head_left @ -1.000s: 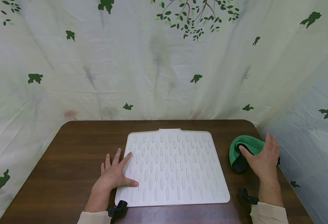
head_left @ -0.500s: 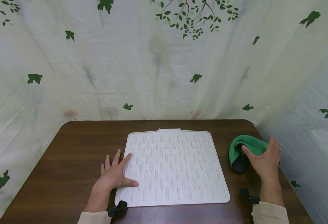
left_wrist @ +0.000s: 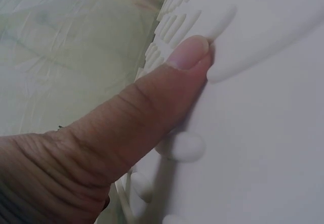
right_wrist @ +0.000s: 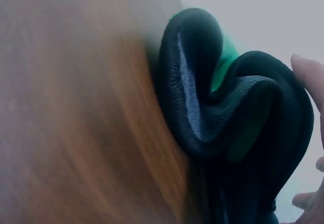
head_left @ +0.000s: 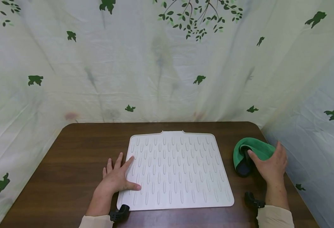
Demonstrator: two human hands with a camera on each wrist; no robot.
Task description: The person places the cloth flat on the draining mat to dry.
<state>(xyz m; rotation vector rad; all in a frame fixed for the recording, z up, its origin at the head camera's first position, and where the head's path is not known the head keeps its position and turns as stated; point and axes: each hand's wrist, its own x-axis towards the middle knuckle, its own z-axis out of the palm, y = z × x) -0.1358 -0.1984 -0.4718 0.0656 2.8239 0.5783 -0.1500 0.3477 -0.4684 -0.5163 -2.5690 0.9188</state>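
Observation:
A white ribbed plastic board [head_left: 175, 167] lies flat in the middle of the wooden table in the head view. My left hand [head_left: 114, 179] rests on its left edge, fingers spread and thumb straight on the ridged surface. The left wrist view shows the thumb [left_wrist: 147, 97] against the board up close. To the right sits a folded, floppy green thing [head_left: 255, 147] with a black rubbery side, its exact kind unclear. My right hand [head_left: 272, 164] is at its right side, thumb at the fold. In the right wrist view its black folds [right_wrist: 243, 113] stand beside my loosely extended fingertips.
The brown table [head_left: 78, 164] has rounded back corners. A pale curtain [head_left: 155, 79] printed with green leaves hangs behind it and along both sides. A black wrist strap [head_left: 119, 212] is on my left wrist, another [head_left: 253, 201] on my right.
My right hand has shifted slightly right and toward me along the green folded thing, so more of its green side shows. The left hand and the board stay in place.

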